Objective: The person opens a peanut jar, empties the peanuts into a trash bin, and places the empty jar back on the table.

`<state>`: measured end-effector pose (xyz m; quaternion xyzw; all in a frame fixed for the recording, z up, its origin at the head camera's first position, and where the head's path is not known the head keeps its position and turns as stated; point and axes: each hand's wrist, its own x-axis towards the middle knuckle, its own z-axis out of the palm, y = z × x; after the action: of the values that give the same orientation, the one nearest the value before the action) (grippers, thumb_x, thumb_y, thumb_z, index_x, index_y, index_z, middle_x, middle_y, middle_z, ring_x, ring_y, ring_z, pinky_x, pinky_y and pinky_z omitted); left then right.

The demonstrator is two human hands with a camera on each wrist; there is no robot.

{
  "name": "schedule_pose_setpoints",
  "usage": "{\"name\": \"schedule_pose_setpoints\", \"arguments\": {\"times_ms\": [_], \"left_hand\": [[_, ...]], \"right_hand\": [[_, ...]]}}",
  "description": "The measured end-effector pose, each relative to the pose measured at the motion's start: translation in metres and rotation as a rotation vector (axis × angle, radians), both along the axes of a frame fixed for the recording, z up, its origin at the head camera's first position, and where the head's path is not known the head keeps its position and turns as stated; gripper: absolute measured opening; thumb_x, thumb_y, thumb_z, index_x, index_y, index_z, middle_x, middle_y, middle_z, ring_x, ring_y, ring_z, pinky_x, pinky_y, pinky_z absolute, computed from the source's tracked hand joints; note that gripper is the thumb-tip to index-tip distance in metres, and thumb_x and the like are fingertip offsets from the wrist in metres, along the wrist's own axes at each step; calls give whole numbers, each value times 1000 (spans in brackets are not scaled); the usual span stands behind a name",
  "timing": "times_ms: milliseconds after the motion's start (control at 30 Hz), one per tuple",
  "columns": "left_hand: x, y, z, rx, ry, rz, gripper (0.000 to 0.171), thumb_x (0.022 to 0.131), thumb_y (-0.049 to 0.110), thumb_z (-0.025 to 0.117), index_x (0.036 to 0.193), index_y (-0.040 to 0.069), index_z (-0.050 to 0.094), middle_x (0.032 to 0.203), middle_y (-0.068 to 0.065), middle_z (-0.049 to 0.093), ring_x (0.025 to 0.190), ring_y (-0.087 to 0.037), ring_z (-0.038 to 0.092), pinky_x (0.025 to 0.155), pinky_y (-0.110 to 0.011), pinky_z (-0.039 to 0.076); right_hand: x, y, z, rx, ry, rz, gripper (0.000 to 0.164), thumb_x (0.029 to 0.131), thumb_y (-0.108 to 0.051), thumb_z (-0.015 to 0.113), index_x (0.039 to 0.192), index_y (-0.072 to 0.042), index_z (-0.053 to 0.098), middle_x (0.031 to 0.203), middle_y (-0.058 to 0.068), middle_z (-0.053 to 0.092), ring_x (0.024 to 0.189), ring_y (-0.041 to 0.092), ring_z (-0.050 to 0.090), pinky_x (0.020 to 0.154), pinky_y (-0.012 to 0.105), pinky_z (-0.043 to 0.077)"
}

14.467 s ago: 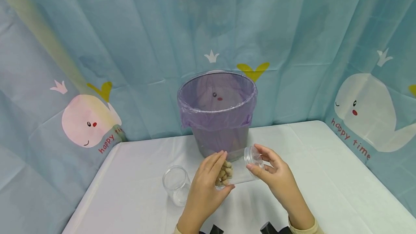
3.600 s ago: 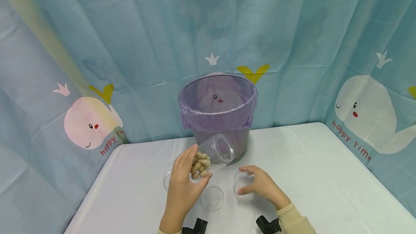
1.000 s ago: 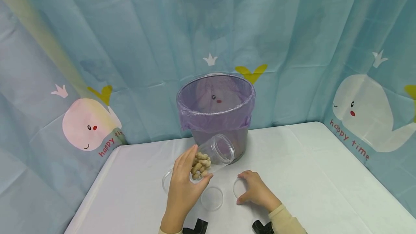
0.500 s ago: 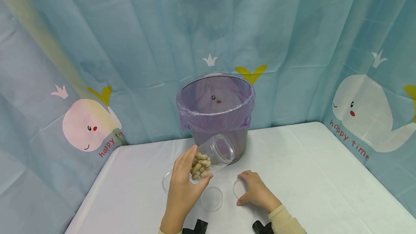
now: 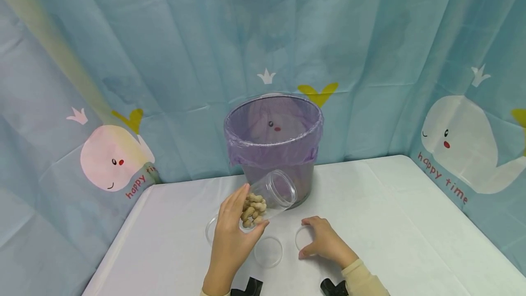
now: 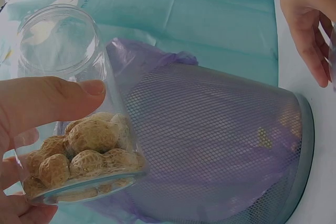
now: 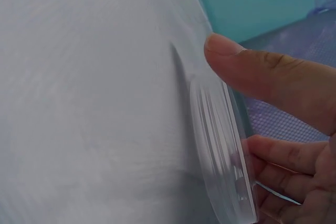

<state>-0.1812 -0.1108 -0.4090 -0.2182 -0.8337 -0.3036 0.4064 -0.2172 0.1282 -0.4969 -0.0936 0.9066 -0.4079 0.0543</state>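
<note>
My left hand [image 5: 232, 236] grips a clear plastic jar [image 5: 277, 191], tilted with its uncovered threaded mouth toward the upper right. Unshelled peanuts [image 6: 86, 150] are gathered near its base. My right hand [image 5: 326, 241] holds a clear round lid [image 7: 218, 150] by its edge, with thumb and fingers on opposite sides. Whether that lid touches the tabletop is hard to tell. Between the two hands, another clear lid [image 5: 268, 251] lies flat on the white cloth. Behind my left hand shows part of the rim of a second clear jar [image 5: 209, 230], the remainder hidden.
At the back of the white-covered table [image 5: 370, 204] stands a mesh waste bin [image 5: 279, 175] lined with a purple bag [image 5: 273, 152]. The tilted jar's mouth overlaps the bin's lower front in the head view. A blue printed curtain [image 5: 185, 81] hangs behind and around the table.
Since the oldest frame, the peanut jar's lid has come off and two lids are separate from it. My right hand has lowered its lid since 3.6 seconds ago. The last second is nearly still.
</note>
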Motion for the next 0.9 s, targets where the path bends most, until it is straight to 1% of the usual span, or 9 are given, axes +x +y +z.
{"name": "schedule_pose_setpoints", "arguments": {"times_ms": [133,200,333,433,500,633,700,833,900], "left_hand": [[0,0,0,0,-1,4,99,56,10,97,143,4,50,140,-13,58,127,-32,53,118,-15,30],[0,0,0,-2,1,3,99,56,10,97,143,4,50,140,-13,58,127,-33,54,118,-16,32],[1,1,-1,-6,8,4,100,56,10,97,144,5,50,139,-13,59,125,-34,55,114,-23,39],[2,1,-1,-7,10,5,101,55,11,97,145,7,49,139,-12,59,125,-34,55,113,-26,41],[2,1,-1,-5,13,1,101,55,10,97,145,7,49,139,-12,59,125,-34,55,113,-25,41],[2,3,0,10,14,-19,101,55,7,96,144,7,50,139,-11,59,126,-32,55,116,-15,34],[2,4,1,17,18,-31,100,55,5,96,143,6,50,139,-11,59,126,-31,54,117,-13,32],[2,6,0,21,14,-28,98,55,7,96,142,4,50,139,-11,59,125,-29,54,116,-14,33],[3,7,-1,19,1,-20,98,56,10,96,142,4,50,140,-11,58,125,-29,54,115,-17,36]], "right_hand": [[0,0,2,-24,-6,-34,77,56,-19,95,123,4,63,130,22,61,127,47,50,110,62,40],[0,1,3,-37,-3,-42,72,60,-18,93,122,4,64,128,22,62,126,47,52,110,62,41],[1,4,3,-70,-17,-53,63,69,-20,89,122,4,64,126,19,65,125,44,55,108,61,43],[1,6,4,-99,-34,-68,59,73,-22,87,122,4,63,124,17,67,123,42,58,107,58,46],[1,8,6,-118,-43,-81,58,75,-21,86,121,4,63,123,16,68,121,40,60,106,56,48],[-1,11,9,-145,-57,-100,56,77,-21,85,122,4,63,122,15,68,117,38,63,103,53,51],[-1,12,10,-151,-60,-102,56,78,-22,84,123,4,63,123,15,68,115,36,63,102,53,52],[-2,11,10,-161,-51,-95,55,79,-22,83,122,5,63,123,18,68,115,37,64,101,52,52],[-3,10,10,-163,-47,-100,53,80,-22,83,121,6,63,122,18,69,115,37,64,101,52,52]]}}
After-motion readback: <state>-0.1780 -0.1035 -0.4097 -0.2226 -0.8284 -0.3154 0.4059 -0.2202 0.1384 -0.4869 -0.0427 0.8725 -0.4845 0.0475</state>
